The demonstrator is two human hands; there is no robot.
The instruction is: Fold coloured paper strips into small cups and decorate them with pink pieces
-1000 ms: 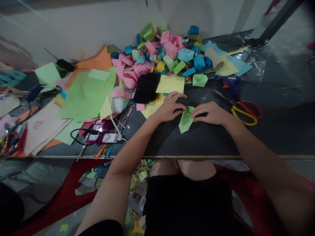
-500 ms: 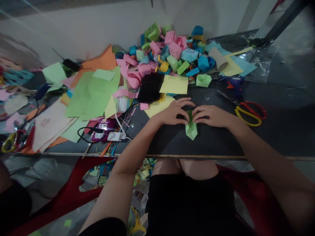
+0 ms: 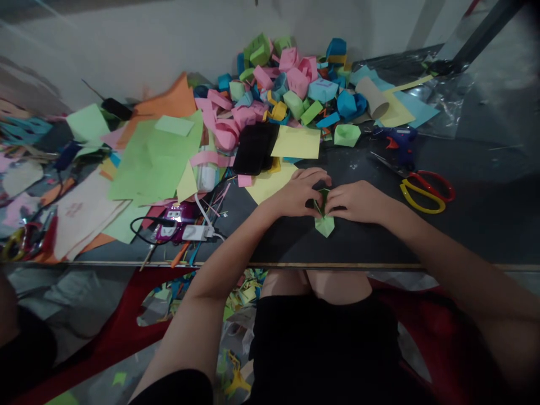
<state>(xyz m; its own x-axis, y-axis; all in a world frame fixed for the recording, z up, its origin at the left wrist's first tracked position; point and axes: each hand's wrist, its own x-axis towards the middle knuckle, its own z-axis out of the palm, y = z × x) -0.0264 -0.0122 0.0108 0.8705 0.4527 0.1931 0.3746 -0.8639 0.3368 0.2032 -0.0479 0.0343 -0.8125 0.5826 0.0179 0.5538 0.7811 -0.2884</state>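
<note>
A small folded green paper (image 3: 324,226) lies on the dark table near its front edge, its pointed end toward me. My left hand (image 3: 304,193) pinches its left side, with the fingers curled over it. From the other side my right hand (image 3: 356,201) grips its right side with bent fingers. The far part of the paper is partly hidden between the hands. Just beyond my left hand are a yellow sheet (image 3: 264,188) and a yellow square (image 3: 297,143). A folded green paper cup (image 3: 346,135) stands farther back.
Scissors (image 3: 424,191) and a blue glue gun (image 3: 400,143) lie to the right. Behind is a heap of folded papers (image 3: 297,81). A black phone (image 3: 251,151), green sheets (image 3: 156,163) and a purple device (image 3: 175,222) lie to the left.
Both hands have closed in on the green paper, and my right hand now covers more of it. The whole view has shifted slightly.
</note>
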